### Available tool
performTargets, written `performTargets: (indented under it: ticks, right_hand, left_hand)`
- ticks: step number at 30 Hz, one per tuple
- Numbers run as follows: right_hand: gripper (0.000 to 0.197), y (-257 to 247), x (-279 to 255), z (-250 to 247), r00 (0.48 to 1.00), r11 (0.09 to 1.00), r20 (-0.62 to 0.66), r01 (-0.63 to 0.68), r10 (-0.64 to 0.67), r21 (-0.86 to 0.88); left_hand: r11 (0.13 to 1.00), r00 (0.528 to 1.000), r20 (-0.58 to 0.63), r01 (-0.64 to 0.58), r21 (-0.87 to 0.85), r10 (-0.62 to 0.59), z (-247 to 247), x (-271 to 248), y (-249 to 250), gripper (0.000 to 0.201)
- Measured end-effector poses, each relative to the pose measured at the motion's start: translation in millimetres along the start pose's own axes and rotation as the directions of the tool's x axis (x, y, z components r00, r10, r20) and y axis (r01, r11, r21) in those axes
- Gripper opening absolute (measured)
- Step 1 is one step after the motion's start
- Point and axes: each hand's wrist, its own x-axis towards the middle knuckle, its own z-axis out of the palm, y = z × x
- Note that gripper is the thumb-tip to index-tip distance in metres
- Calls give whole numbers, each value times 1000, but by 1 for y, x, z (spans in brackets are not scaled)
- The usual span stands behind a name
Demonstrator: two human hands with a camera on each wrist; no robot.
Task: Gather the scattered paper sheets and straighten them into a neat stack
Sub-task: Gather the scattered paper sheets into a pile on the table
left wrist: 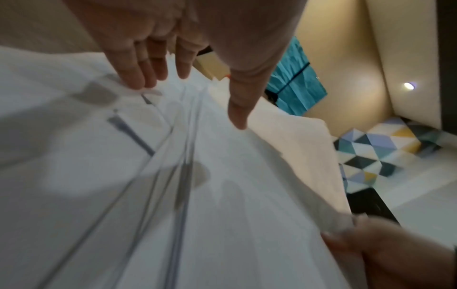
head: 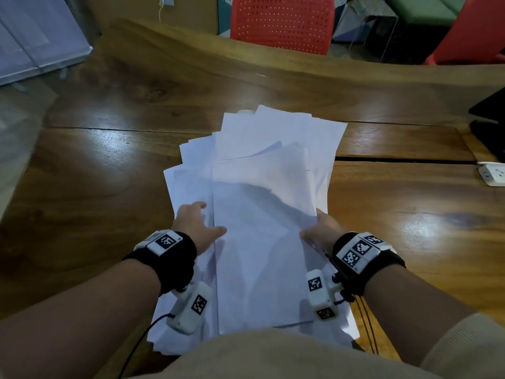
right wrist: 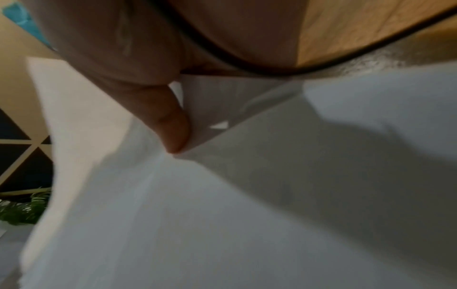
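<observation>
My left hand [head: 197,225] is lying with straight, slightly spread fingers [left wrist: 146,64] flat on the paper sheets [head: 257,214]; my right hand [head: 322,231] is pinching their right edge, thumb [right wrist: 170,125] on top. The sheets are sprawling, fanned, on a glossy wooden table [head: 109,165]. Head view alone is showing two red chairs [head: 281,20] and a white power strip [head: 493,175]; right wrist alone, a plant [right wrist: 22,207].
</observation>
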Motion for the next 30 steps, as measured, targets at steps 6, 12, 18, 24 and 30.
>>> performTargets:
  ticks: [6, 12, 18, 24, 30]
  right_hand:
    - [35, 10, 7, -9, 994, 994, 66, -96, 93, 58]
    - [34, 6, 11, -4, 995, 982, 78, -78, 66, 172]
    - [16, 17, 14, 7, 992, 978, -78, -82, 99, 192]
    - [16, 16, 8, 9, 996, 975, -67, -49, 65, 217]
    - [24, 6, -2, 7, 981, 994, 182, -76, 61, 73]
  left_hand:
    - [952, 996, -14, 79, -294, -87, -12, 10, -8, 80]
    - [966, 998, -58, -16, -258, 1, -10, 10, -4, 39]
    - [996, 985, 168, 57, -75, -43, 0, 5, -22, 38]
    - [987, 950, 297, 131, -93, -98, -9, -5, -31, 30]
    - [894, 956, 293, 146, -423, -17, 3, -18, -7, 45]
